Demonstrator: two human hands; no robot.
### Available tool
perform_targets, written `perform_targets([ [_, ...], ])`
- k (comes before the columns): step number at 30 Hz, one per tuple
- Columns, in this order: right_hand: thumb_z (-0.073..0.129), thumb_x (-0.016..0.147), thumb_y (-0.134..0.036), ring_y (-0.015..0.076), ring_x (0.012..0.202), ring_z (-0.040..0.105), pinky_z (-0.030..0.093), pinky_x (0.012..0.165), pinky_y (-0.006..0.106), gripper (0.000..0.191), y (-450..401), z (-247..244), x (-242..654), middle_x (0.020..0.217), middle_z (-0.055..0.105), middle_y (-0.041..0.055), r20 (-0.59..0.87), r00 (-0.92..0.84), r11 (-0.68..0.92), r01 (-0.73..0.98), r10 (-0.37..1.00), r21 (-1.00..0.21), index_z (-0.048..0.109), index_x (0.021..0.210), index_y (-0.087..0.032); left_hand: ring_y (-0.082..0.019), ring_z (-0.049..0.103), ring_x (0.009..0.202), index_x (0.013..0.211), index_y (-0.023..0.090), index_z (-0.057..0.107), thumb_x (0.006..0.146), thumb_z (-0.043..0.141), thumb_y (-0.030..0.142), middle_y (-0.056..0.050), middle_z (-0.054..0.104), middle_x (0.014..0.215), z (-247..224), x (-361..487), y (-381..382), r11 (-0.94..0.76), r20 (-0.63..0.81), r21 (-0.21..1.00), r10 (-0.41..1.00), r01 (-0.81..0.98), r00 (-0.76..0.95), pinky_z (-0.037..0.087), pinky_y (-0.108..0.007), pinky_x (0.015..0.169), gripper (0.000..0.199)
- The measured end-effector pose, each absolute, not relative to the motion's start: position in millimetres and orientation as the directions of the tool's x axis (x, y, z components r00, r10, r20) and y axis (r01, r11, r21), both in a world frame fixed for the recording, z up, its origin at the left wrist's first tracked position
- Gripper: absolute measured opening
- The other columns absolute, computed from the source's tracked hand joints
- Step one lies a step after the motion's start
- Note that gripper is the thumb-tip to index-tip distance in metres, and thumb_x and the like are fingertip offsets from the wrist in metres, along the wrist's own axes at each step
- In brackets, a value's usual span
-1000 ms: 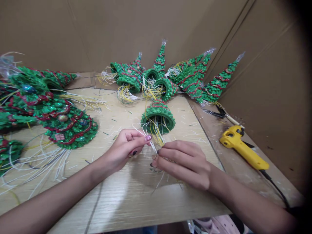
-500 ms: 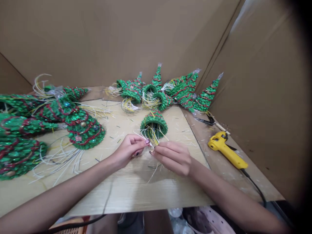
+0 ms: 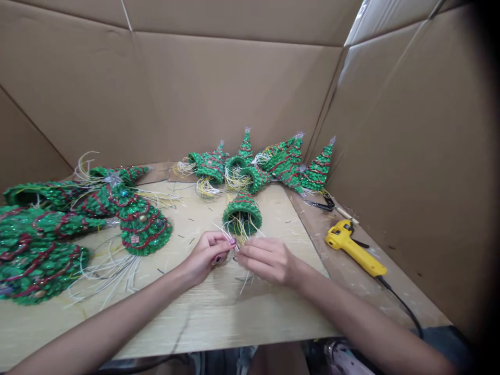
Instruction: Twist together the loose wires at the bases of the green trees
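Observation:
A small green tree with red garland lies on the table, its hollow base facing me. White and yellow wires come out of that base toward my hands. My left hand pinches some of the white wires between thumb and index finger. Close beside it, my right hand has its fingers pressed together on wire ends just in front of the tree. The two sets of fingertips nearly touch, and the exact wires between them are too small to tell apart.
Several decorated trees with loose wires lie at the left, and more stand or lie at the back. A yellow glue gun and black-handled pliers are on the right. Cardboard walls enclose the table.
The view has tilted up, showing more cardboard wall. My right hand has moved slightly closer to my left fingertips; both hands keep their pinch near the wires.

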State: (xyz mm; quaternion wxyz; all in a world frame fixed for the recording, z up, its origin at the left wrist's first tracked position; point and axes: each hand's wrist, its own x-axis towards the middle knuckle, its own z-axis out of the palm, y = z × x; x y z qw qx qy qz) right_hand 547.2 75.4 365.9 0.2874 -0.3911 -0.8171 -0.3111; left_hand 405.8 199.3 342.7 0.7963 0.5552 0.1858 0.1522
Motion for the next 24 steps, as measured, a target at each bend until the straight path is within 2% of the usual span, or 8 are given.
perform_targets([
  [3, 0.059, 0.085, -0.037, 0.0141, 0.071, 0.063, 0.049, 0.06, 0.025, 0.027, 76, 363, 547, 0.075, 0.067, 0.0063, 0.711, -0.509, 0.564, 0.803, 0.485, 0.191, 0.062, 0.087, -0.01, -0.002, 0.022, 0.038, 0.064, 0.011, 0.058, 0.065, 0.077, 0.037, 0.009, 0.035, 0.04, 344, 406, 202, 0.326, -0.126, 0.945, 0.446, -0.03, 0.886, 0.012, -0.021, 0.043, 0.032],
  [7, 0.044, 0.083, -0.065, 0.0167, 0.062, 0.062, 0.047, 0.054, 0.029, 0.06, 75, 359, 548, 0.069, 0.066, 0.0087, 0.724, -0.422, 0.658, 0.75, 0.546, -0.059, 0.062, 0.092, -0.009, -0.003, 0.022, 0.039, 0.063, 0.011, 0.059, 0.065, 0.077, 0.038, 0.008, 0.036, 0.04, 346, 407, 206, 0.292, -0.116, 0.956, 0.457, -0.025, 0.882, 0.011, -0.021, 0.043, 0.032],
  [10, 0.034, 0.082, -0.073, 0.0168, 0.061, 0.064, 0.049, 0.059, 0.029, 0.07, 75, 357, 550, 0.068, 0.068, 0.0091, 0.71, -0.228, 0.661, 0.621, 0.666, -0.421, 0.063, 0.094, -0.01, -0.003, 0.025, 0.04, 0.063, 0.01, 0.061, 0.063, 0.077, 0.039, 0.007, 0.04, 0.042, 346, 407, 208, 0.262, -0.114, 0.965, 0.427, -0.002, 0.897, 0.012, -0.021, 0.043, 0.033],
  [12, 0.026, 0.081, -0.076, 0.0176, 0.064, 0.067, 0.052, 0.063, 0.03, 0.076, 77, 357, 550, 0.071, 0.069, 0.0105, 0.583, -0.122, 0.571, 0.436, 0.803, -0.696, 0.062, 0.095, -0.011, -0.003, 0.027, 0.041, 0.063, 0.01, 0.061, 0.062, 0.078, 0.039, 0.006, 0.043, 0.043, 345, 407, 209, 0.235, -0.103, 0.972, 0.399, 0.007, 0.911, 0.014, -0.02, 0.043, 0.033],
  [14, 0.032, 0.082, -0.073, 0.0174, 0.063, 0.067, 0.053, 0.061, 0.03, 0.069, 79, 357, 548, 0.071, 0.069, 0.0099, 0.413, -0.02, 0.402, 0.281, 0.91, -0.872, 0.06, 0.093, -0.012, -0.003, 0.029, 0.041, 0.064, 0.011, 0.062, 0.064, 0.077, 0.038, 0.005, 0.045, 0.045, 344, 406, 210, 0.197, -0.092, 0.98, 0.363, 0.02, 0.927, 0.015, -0.02, 0.042, 0.031],
  [17, 0.059, 0.079, -0.057, 0.0139, 0.053, 0.065, 0.05, 0.052, 0.024, 0.044, 84, 357, 543, 0.066, 0.066, 0.0041, 0.182, 0.171, 0.145, 0.21, 0.968, -0.967, 0.056, 0.086, -0.014, -0.003, 0.027, 0.039, 0.069, 0.011, 0.065, 0.068, 0.074, 0.039, 0.006, 0.045, 0.046, 342, 405, 210, 0.139, -0.09, 0.989, 0.312, 0.048, 0.946, 0.015, -0.02, 0.04, 0.03],
  [19, 0.067, 0.075, -0.049, 0.0109, 0.049, 0.062, 0.047, 0.048, 0.02, 0.038, 87, 356, 540, 0.065, 0.063, 0.0011, 0.076, 0.207, 0.032, 0.21, 0.975, -0.977, 0.057, 0.084, -0.014, -0.003, 0.025, 0.038, 0.07, 0.011, 0.064, 0.068, 0.073, 0.041, 0.007, 0.043, 0.044, 342, 405, 209, 0.121, -0.102, 0.99, 0.292, 0.069, 0.951, 0.015, -0.02, 0.039, 0.032],
  [24, 0.072, 0.07, -0.039, 0.0059, 0.048, 0.054, 0.043, 0.043, 0.016, 0.031, 92, 351, 535, 0.066, 0.062, -0.0008, 0.069, 0.253, 0.013, 0.217, 0.965, -0.976, 0.06, 0.082, -0.013, -0.004, 0.027, 0.041, 0.062, 0.011, 0.062, 0.06, 0.077, 0.044, 0.007, 0.04, 0.044, 342, 408, 207, 0.034, -0.107, 0.994, 0.315, 0.102, 0.943, 0.016, -0.019, 0.041, 0.036],
])
